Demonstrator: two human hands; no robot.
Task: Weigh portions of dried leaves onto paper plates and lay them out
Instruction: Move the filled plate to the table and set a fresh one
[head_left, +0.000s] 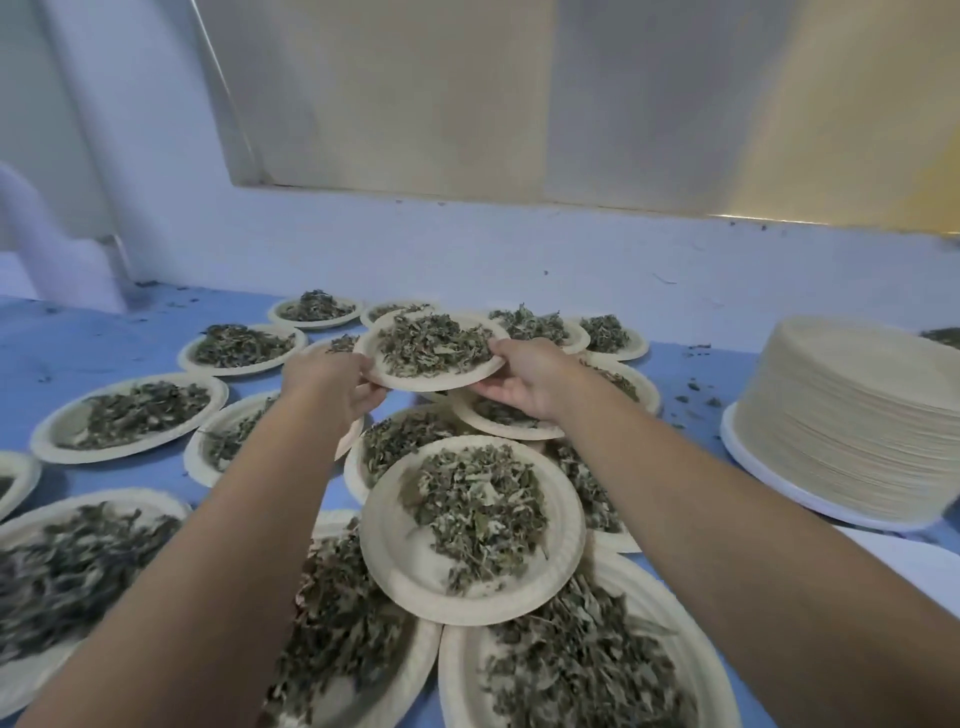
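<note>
one round, pale paper plate with a crimped rim, heaped with crumbly grey-green dried leaves, is held in the air well to the left of a tall stack of empty plates. two bare arms reach straight forward. the left hand and right hand each take an opposite edge, each grip clamped on the rim, thumb on top and fingers beneath. left of the stack, about seventeen more filled plates cover a blue desk, several overlapping, so the count is not exact. loose leaf crumbs lie just beside the stack.
</note>
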